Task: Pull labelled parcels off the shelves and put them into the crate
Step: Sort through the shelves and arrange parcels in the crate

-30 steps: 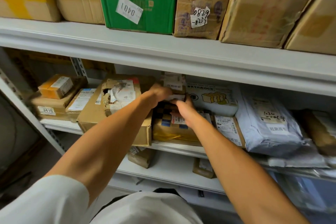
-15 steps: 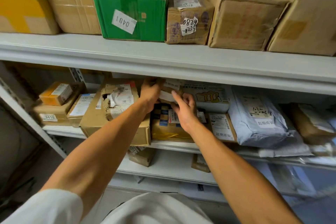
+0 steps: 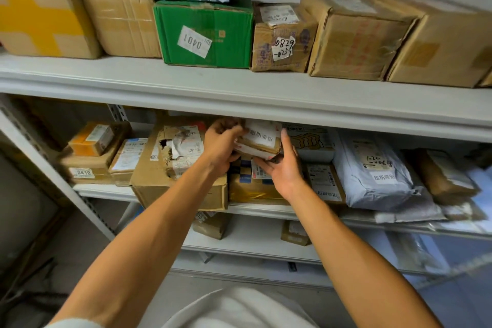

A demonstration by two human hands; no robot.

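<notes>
A small brown parcel (image 3: 262,138) with a white printed label is lifted just under the lip of the upper shelf, on the middle shelf (image 3: 266,209) level. My left hand (image 3: 219,145) grips its left end. My right hand (image 3: 282,168) cups it from below and the right, thumb up along its side. Beneath it lies a yellow and blue checked box (image 3: 247,186). A torn brown box (image 3: 170,165) stands right beside my left hand. No crate is in view.
The top shelf (image 3: 239,88) carries a green box (image 3: 205,32) marked 0401, a small box (image 3: 282,40) marked 0829 and large brown cartons. A grey poly mailer (image 3: 372,170), a bread-print box (image 3: 311,141) and small boxes (image 3: 93,152) crowd the middle shelf. Two small parcels lie on the lower shelf.
Both hands have closed around the small labelled parcel and raised it off the stack toward the front of the shelf. The view has tilted upward.
</notes>
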